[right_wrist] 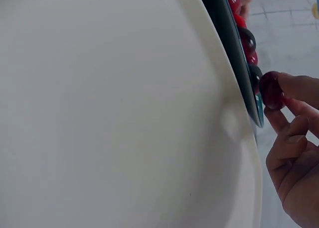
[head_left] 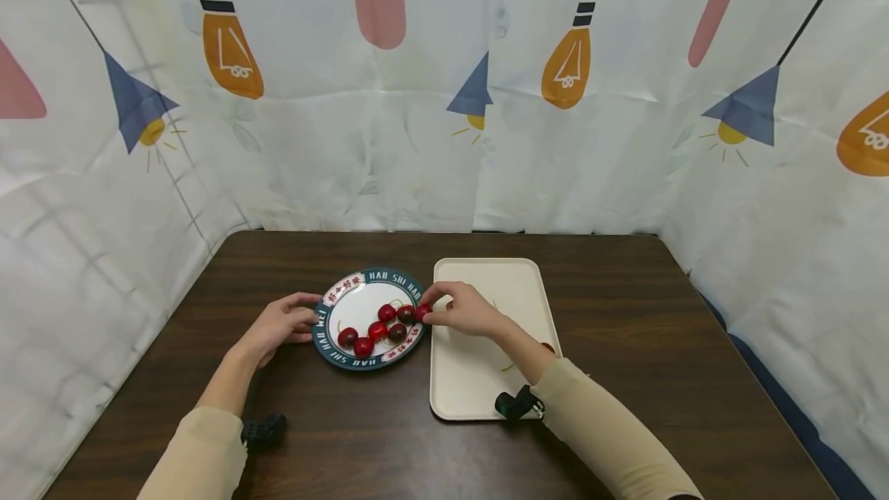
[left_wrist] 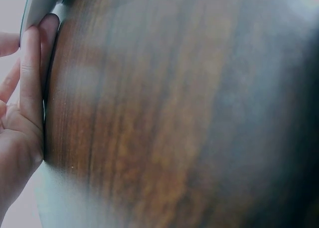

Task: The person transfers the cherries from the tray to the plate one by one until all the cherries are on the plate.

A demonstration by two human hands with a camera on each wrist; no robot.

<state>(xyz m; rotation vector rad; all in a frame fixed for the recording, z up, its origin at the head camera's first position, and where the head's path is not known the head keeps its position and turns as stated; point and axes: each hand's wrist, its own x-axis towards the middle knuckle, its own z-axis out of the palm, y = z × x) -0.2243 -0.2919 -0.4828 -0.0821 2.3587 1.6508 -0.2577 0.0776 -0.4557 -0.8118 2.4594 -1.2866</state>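
A round plate (head_left: pixel 357 303) with a dark green lettered rim holds several red cherries (head_left: pixel 377 330), some with stems. At its left edge my left hand (head_left: pixel 281 324) grips the rim; in the left wrist view, fingers (left_wrist: pixel 31 68) lie along the plate's underside (left_wrist: pixel 42 6) with another digit on the opposite side. Between thumb and fingertips, my right hand (head_left: pixel 465 309) pinches a dark red cherry (right_wrist: pixel 272 90) at the plate's right rim. Below that hand and forearm lies a cream rectangular tray (head_left: pixel 461 376). Part of another cherry (head_left: pixel 548 347) shows on the tray beside the forearm, mostly hidden.
The plate and tray stand side by side on a dark wooden table (head_left: pixel 611 299). Thin green stems (head_left: pixel 508 367) show on the tray. A patterned white curtain (head_left: pixel 417 160) surrounds the table's back and sides. Dark wrist cameras (head_left: pixel 264 430) hang below both sleeves.
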